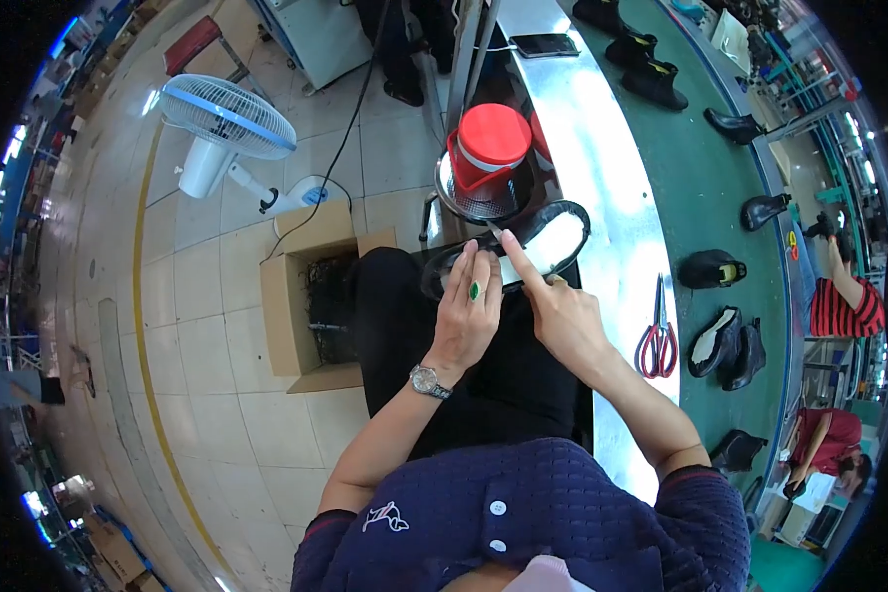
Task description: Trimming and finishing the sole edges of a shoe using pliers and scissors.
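Observation:
Across my lap lies a black shoe [555, 244], its white underside turned up and ringed by a black edge. My left hand [471, 301], with a green ring and a wristwatch, holds the near part of the shoe, its straight fingers close together. Beside it, my right hand [562, 316] stretches its index finger over the shoe toward the left fingertips, while its other fingers curl under. A thin grey pointed piece shows at that index fingertip. What the curled fingers hold is hidden.
Red-handled scissors [658, 345] and a phone [546, 45] lie on the metal bench [602, 148] at right. Beyond it, black shoes [712, 268] stand on a green conveyor [676, 187]. A red-lidded bucket [494, 135] stands ahead; an open carton [284, 316] and fan [229, 116] are at left.

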Demonstrator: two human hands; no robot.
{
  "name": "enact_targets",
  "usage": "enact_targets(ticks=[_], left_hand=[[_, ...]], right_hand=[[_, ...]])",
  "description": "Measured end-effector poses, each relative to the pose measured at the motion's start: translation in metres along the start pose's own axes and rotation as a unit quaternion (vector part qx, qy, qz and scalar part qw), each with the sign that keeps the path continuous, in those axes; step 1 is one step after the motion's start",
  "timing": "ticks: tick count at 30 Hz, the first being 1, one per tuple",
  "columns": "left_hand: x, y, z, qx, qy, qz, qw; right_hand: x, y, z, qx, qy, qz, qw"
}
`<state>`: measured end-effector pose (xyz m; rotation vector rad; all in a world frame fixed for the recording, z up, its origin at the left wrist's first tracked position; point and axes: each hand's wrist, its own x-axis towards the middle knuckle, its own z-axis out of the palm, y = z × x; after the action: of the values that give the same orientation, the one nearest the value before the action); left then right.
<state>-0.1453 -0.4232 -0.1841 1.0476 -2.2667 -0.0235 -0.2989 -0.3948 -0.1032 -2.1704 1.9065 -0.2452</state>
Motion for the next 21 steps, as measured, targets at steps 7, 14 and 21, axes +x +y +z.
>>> enact_targets(ticks=[7, 14, 21], left_hand=[[-0.004, -0.003, -0.004, -0.064, 0.001, -0.061, 0.996], [0.002, -0.024, -0.045, -0.082, -0.082, -0.154, 0.981], [0.003, -0.03, -0.043, -0.162, -0.055, -0.189, 0.967]], right_hand=[[0.001, -0.013, 0.007, 0.061, 0.098, -0.029, 0.993], [0.006, -0.015, -0.007, 0.056, -0.003, -0.029, 0.998], [0.018, -0.013, 0.0, 0.051, -0.061, -0.038, 0.996]])
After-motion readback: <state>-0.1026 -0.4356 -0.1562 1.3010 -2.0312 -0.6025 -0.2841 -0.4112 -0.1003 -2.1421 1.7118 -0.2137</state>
